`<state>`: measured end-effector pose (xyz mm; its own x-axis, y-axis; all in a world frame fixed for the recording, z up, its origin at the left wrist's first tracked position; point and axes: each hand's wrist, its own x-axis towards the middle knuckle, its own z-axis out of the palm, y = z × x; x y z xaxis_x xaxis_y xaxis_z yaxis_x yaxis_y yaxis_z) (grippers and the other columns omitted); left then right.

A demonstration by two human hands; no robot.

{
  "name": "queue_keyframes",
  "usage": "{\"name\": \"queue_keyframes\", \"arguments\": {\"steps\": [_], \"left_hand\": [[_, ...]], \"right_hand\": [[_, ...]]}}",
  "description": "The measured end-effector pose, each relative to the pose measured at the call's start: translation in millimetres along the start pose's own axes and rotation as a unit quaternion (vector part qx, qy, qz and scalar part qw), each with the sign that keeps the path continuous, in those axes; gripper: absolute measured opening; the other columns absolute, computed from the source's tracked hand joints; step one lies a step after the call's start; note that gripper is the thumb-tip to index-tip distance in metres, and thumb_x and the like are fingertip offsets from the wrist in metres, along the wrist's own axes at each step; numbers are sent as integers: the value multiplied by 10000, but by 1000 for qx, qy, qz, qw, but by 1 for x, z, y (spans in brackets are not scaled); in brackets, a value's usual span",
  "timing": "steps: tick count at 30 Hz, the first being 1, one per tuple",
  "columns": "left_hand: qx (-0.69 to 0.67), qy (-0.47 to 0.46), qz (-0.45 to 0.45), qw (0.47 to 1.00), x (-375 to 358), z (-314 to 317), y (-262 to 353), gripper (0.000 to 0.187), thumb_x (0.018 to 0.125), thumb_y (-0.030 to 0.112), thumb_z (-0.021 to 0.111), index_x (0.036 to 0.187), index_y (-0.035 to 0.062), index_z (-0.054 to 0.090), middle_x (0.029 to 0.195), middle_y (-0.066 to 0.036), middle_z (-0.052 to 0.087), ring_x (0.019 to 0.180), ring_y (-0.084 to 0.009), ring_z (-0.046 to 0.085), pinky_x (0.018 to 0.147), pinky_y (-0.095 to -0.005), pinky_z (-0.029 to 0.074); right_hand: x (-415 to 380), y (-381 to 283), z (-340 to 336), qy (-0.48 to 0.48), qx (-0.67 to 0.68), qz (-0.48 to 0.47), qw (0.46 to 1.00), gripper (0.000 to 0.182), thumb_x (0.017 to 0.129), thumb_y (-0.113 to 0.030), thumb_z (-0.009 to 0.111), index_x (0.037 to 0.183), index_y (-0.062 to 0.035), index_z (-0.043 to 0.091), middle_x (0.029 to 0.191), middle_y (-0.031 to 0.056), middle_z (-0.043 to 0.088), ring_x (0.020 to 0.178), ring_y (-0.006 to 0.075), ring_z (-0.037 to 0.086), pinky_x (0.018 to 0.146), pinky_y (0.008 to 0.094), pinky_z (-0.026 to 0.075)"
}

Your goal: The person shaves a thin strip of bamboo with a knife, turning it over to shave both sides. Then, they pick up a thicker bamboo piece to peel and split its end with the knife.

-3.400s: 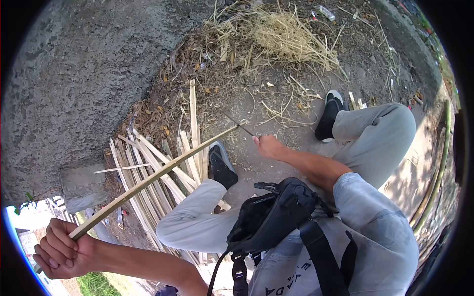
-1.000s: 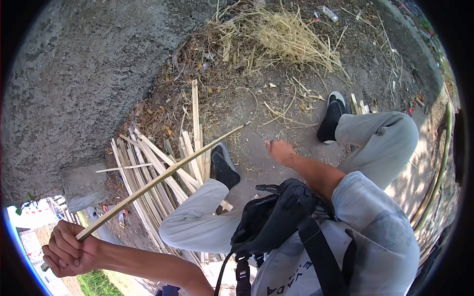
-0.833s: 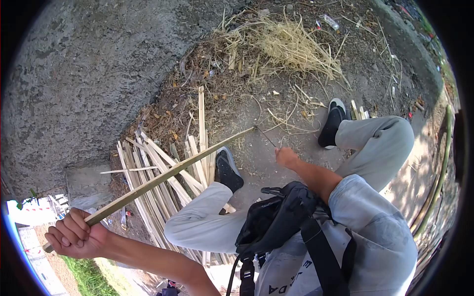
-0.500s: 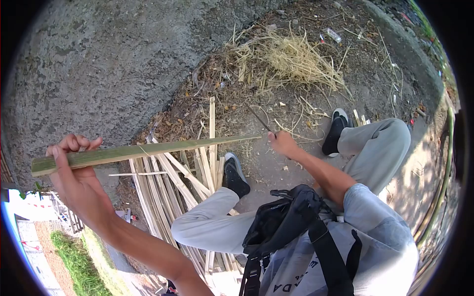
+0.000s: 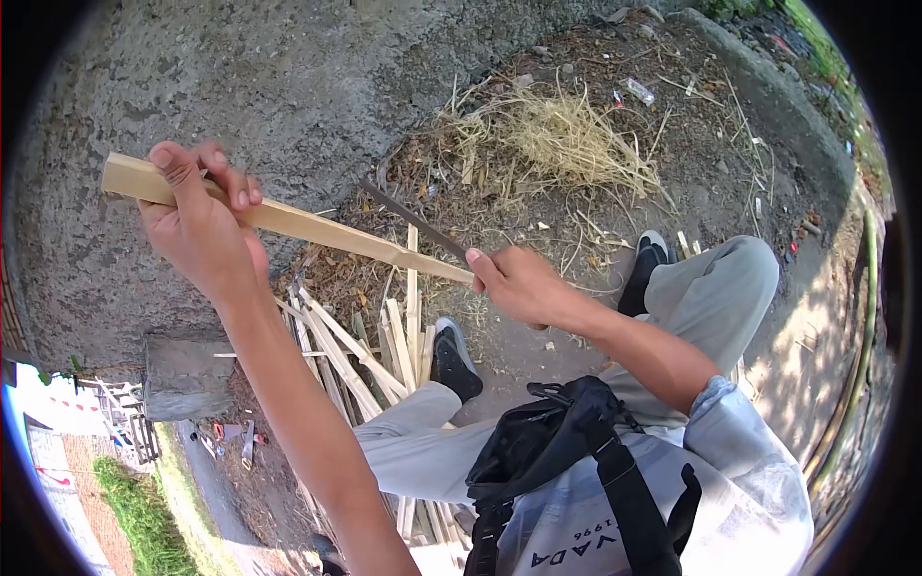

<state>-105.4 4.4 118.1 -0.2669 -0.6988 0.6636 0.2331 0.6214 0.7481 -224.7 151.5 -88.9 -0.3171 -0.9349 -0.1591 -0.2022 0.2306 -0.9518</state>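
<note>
My left hand (image 5: 206, 206) is closed around the thick end of a bamboo strip (image 5: 327, 230), its pale inner face turned up. The strip slants down to the right and narrows toward my right hand (image 5: 519, 280). That hand is wrapped round the handle of a knife (image 5: 413, 213), whose long dark blade points up and left. The handle itself is hidden in my fist. Blade and strip form a narrow V, with the strip's thin end right at my right fist.
Split bamboo strips (image 5: 411, 336) lie piled by my left shoe (image 5: 453, 360). Beyond my feet is a heap of thin shavings (image 5: 576, 139). A rough grey concrete surface (image 5: 259, 86) spans the upper left. A black bag (image 5: 538, 432) hangs at my waist.
The strip has turned from its green outer side to its pale side, and its thick end has risen. My right hand has shifted left, bringing the knife blade closer to the strip.
</note>
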Motion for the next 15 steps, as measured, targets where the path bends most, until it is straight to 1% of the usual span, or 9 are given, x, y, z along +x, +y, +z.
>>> {"name": "queue_keyframes", "arguments": {"steps": [3,6,7,9,10,13,15], "left_hand": [[-15,31,22,999,-8,16,-5,335,943,381,599,937,69,476,648,-4,429,522,-75,382,462,-243,298],[-24,90,64,994,-14,29,-6,411,885,396,683,837,54,460,543,12,388,436,-61,362,395,-233,294],[-11,107,64,992,-16,33,-6,402,882,390,688,842,57,465,554,9,390,451,-59,358,403,-231,279],[19,143,65,987,-22,38,-3,384,876,377,698,851,64,476,577,4,394,480,-54,349,418,-227,249],[17,149,67,986,-24,40,-1,387,868,367,710,848,62,473,573,4,394,470,-55,344,416,-227,246],[5,157,84,984,-26,46,2,394,852,344,737,842,57,466,564,3,399,446,-55,330,411,-226,237],[-7,149,90,985,-28,45,0,392,852,333,741,838,56,463,565,1,409,437,-55,327,410,-227,235]], "right_hand": [[-6,-23,0,-11,-3,-20,1000,603,1010,-364,376,656,79,581,542,263,539,508,446,553,596,528,460],[-4,-28,13,30,-42,-90,995,593,1017,-370,382,657,57,581,473,191,500,445,333,544,541,498,427],[-3,-22,23,39,-28,-84,995,593,1017,-346,381,629,71,547,495,236,514,482,382,569,569,520,435],[7,17,43,20,-13,-31,999,588,1013,-322,380,635,91,558,538,285,527,521,468,552,575,544,442],[8,20,42,7,-11,-10,1000,585,1011,-310,379,638,102,563,560,310,534,541,511,544,578,556,446],[12,22,34,-16,-21,45,999,588,1009,-298,392,618,112,550,543,310,521,537,508,543,575,559,438],[7,3,27,6,-7,-15,1000,581,1007,-296,396,624,111,554,537,309,514,540,506,546,573,557,436]]}}
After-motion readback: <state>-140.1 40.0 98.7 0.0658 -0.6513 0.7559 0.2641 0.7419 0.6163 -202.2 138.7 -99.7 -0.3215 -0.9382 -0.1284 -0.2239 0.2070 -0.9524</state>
